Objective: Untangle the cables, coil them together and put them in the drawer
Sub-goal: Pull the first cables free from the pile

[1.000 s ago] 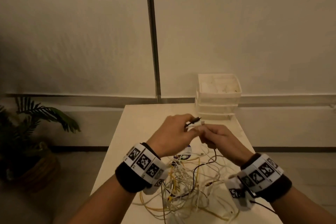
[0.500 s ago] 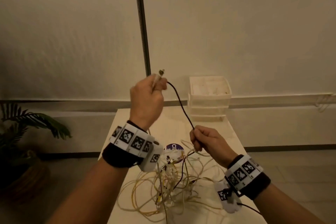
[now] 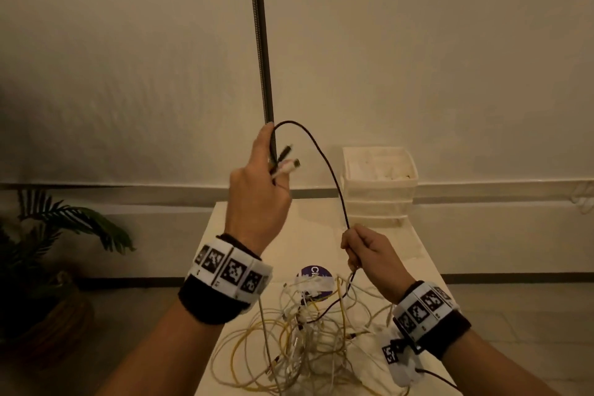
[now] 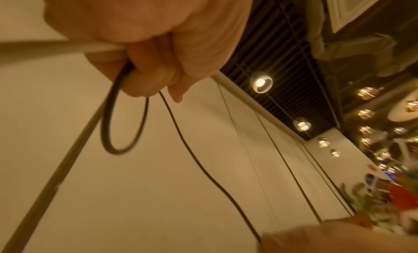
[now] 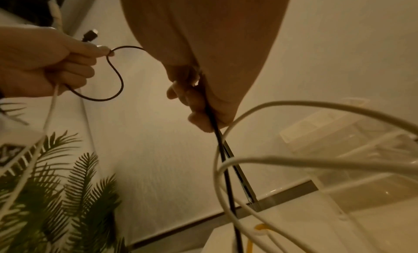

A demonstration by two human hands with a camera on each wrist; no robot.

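Note:
My left hand (image 3: 257, 196) is raised above the table and holds the plug ends of a black cable (image 3: 324, 164) and a white cable (image 3: 286, 167), with a small black loop (image 5: 113, 81) formed at its fingers. The black cable arcs down to my right hand (image 3: 369, 254), whose curled fingers (image 5: 203, 103) grip it lower down. Below both hands a tangle of white and yellow cables (image 3: 308, 341) lies on the white table (image 3: 244, 235). A white stacked drawer unit (image 3: 379, 183) stands at the table's far edge.
A purple round sticker (image 3: 313, 272) lies on the table beyond the tangle. A potted palm (image 3: 48, 251) stands on the floor at the left. A dark vertical pole (image 3: 260, 32) runs up the wall behind the table.
My left hand rose from beside the right hand to well above the table, drawing the black cable out, and now a loop is formed at its fingers. The right hand stayed low, gripping the cable.

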